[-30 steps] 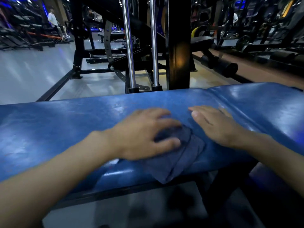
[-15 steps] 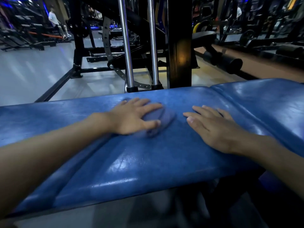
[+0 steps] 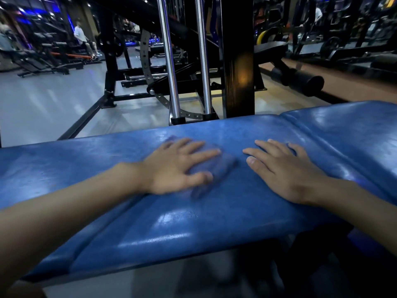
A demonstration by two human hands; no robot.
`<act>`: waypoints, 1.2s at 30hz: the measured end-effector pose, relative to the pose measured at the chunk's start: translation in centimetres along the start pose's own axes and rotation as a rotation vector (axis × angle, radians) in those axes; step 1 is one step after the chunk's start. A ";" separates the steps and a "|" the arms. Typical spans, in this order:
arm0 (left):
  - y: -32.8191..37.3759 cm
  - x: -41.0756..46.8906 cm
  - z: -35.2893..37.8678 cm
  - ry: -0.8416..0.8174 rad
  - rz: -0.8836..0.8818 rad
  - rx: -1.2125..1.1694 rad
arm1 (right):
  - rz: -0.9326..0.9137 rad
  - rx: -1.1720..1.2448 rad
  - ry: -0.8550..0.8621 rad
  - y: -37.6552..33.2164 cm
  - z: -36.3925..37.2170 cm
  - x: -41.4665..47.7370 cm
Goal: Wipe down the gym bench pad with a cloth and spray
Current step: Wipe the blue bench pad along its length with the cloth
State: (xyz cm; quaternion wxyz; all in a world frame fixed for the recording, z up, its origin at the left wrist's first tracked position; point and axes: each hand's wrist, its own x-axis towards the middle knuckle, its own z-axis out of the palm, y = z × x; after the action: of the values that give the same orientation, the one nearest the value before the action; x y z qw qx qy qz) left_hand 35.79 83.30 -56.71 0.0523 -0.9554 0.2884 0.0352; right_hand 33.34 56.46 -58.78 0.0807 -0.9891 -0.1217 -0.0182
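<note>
Left hand [image 3: 171, 166] lies flat on the cloth [image 3: 223, 168], with fingers [image 3: 193, 145] spread and nearly straight and the thumb at the cloth's near edge. It presses the cloth and does not clutch it. The cloth, dark, bunched and blurred in outline, sits mid-way along the blue pad [image 3: 193, 224], its right part showing beyond the fingertips. Right hand [image 3: 287, 171] rests open and flat on bare pad just beside the cloth, holding nothing, near the seam with the second pad [image 3: 348, 130].

Step in hand, as judged: wiping. To do it well, the palm should bear down evenly so the whole cloth drags. Strokes should overlap and reach both long edges, and the seam wants a pass with a folded corner. The right hand serves as a brace and should move off any patch not yet wiped. No spray bottle is in view. Behind the pad stand two steel rods [image 3: 171, 61] and a black post [image 3: 238, 61].
</note>
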 end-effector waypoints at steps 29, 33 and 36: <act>-4.5 -1.5 0.5 0.032 -0.053 -0.040 | -0.006 -0.024 -0.040 -3.3 0.3 -0.2; 0.6 -5.9 0.7 0.029 0.257 0.028 | 0.034 0.036 -0.044 -3.5 0.0 -0.1; 0.8 -6.6 0.6 0.036 0.301 0.010 | 0.093 0.145 0.003 -4.4 -0.8 0.2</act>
State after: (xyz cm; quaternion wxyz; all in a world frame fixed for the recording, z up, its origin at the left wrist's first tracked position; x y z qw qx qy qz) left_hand 29.87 86.34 -56.70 0.0459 -0.9015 0.4296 0.0239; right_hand 32.39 60.62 -57.27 0.1529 -0.9853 -0.0765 -0.0070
